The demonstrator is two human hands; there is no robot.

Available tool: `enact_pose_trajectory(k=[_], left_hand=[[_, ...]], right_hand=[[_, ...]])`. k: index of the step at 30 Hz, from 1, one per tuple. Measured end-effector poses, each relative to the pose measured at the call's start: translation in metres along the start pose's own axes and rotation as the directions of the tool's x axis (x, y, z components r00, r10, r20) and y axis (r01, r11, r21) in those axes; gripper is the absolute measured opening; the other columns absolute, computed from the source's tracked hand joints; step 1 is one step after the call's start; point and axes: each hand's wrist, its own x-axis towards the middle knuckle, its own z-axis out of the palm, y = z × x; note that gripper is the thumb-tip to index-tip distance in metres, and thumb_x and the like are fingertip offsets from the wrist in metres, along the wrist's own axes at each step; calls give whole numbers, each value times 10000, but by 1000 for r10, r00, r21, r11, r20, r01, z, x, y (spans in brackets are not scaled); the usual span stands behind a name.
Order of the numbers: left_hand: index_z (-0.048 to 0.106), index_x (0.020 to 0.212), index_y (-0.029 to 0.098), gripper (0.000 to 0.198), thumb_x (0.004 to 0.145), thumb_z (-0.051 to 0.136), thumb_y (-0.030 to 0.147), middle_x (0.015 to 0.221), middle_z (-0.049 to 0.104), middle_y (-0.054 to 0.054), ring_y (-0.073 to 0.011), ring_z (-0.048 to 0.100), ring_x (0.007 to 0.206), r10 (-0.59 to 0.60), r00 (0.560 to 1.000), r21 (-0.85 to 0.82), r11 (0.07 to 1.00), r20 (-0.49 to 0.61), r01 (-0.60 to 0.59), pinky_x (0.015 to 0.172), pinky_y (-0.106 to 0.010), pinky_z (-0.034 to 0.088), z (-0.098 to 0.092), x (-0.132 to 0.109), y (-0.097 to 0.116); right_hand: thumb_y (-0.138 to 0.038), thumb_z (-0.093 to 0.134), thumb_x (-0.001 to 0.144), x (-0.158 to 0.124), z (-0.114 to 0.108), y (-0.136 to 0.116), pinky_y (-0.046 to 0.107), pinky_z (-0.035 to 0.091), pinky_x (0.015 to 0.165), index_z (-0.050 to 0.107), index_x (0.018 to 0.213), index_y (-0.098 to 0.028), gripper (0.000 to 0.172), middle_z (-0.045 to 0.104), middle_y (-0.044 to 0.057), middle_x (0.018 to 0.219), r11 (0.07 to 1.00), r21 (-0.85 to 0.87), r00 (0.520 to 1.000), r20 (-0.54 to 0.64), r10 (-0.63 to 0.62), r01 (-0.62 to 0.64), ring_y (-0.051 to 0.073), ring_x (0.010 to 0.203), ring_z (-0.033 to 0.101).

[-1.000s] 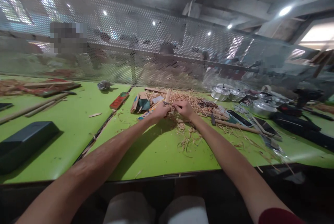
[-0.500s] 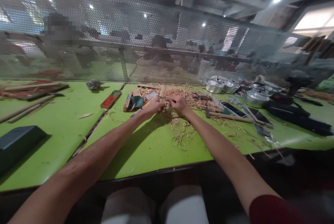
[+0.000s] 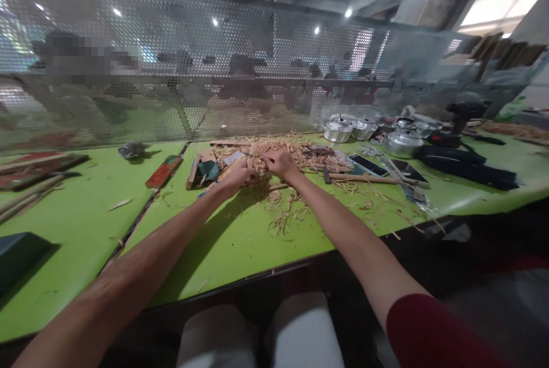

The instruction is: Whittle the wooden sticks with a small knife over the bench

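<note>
My left hand [image 3: 240, 176] is closed low over a heap of curled wood shavings [image 3: 300, 147]. Just to its right, my right hand [image 3: 281, 163] is closed too, its fingers pointing towards the left one. A pale flat wooden strip [image 3: 253, 149] sticks up between them, pointing away from me. Some thin, dark part shows by the left fingers, too small to name. What each hand grips is hidden by the fingers. Loose curls of shaving [image 3: 283, 213] lie on the green tabletop [image 3: 240, 248] in front of my hands.
Left of the hands are a red-and-green block [image 3: 163, 171] and a dark box [image 3: 21, 253]. To the right lie a hammer [image 3: 364, 178], phones [image 3: 368, 165], metal pots [image 3: 403, 143] and a black bag [image 3: 467, 167]. A perforated metal screen [image 3: 240, 87] stands behind.
The camera has turned to the right, so everything sits farther left in the picture. Both hands stay closed and close together at the wooden strip, with little other visible movement.
</note>
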Motion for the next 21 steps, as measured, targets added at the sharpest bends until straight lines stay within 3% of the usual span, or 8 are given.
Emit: enact_pose_trajectory(k=[7, 10, 12, 13, 15, 17, 21], left_hand=[[392, 667, 230, 268, 677, 610, 75, 454, 393, 80, -66, 358, 394, 19, 999, 49, 999, -33, -17, 410, -200, 280, -1, 1, -3], [397, 703, 234, 283, 678, 635, 82, 474, 419, 79, -73, 383, 400, 9, 1000, 91, 996, 21, -11, 400, -201, 277, 6, -8, 1], [418, 739, 231, 304, 675, 692, 116, 510, 479, 66, -77, 417, 408, 32, 983, 118, 992, 178, -54, 396, -205, 291, 13, -14, 10], [407, 752, 237, 321, 682, 706, 141, 516, 474, 72, -79, 420, 408, 66, 973, 75, 994, 219, -85, 403, -209, 311, 16, -17, 15], [395, 771, 243, 312, 709, 695, 183, 518, 447, 86, -77, 406, 411, 179, 963, -58, 984, 201, -171, 422, -215, 349, 19, -20, 24], [380, 763, 249, 314, 711, 687, 202, 489, 413, 98, -75, 373, 396, 218, 964, -121, 972, 156, -200, 418, -216, 342, 16, -19, 27], [398, 745, 244, 264, 716, 655, 184, 462, 418, 94, -81, 380, 385, 150, 986, -123, 982, 66, -141, 420, -217, 349, 2, -13, 16]], right_hand=[[-305, 587, 1052, -1, -6, -6, 183, 470, 788, 836, 1191, -230, 295, 811, 45, 1167, 995, -98, 999, -34, -13, 10, 154, 975, 727], [-311, 581, 1047, -4, -16, 9, 190, 431, 685, 860, 1082, -193, 304, 830, 59, 1032, 980, -140, 989, -55, 135, -142, 147, 811, 694], [-333, 557, 1054, -8, -25, 24, 215, 387, 609, 872, 980, -154, 370, 823, 98, 899, 942, -149, 953, -91, 289, -300, 150, 699, 654], [-350, 551, 1056, -9, -29, 31, 224, 371, 592, 873, 930, -143, 403, 817, 114, 874, 935, -131, 942, -110, 317, -330, 151, 693, 648], [-374, 517, 1064, -8, -33, 37, 242, 358, 576, 860, 845, -125, 477, 800, 133, 815, 922, -76, 913, -187, 362, -381, 160, 680, 639], [-372, 514, 1057, -3, -33, 35, 242, 380, 605, 850, 848, -119, 470, 800, 132, 836, 939, -31, 915, -241, 324, -341, 175, 707, 648], [-362, 517, 1030, 7, -27, 20, 247, 468, 686, 847, 864, -135, 433, 808, 107, 870, 972, 93, 940, -248, 233, -216, 223, 775, 698]])
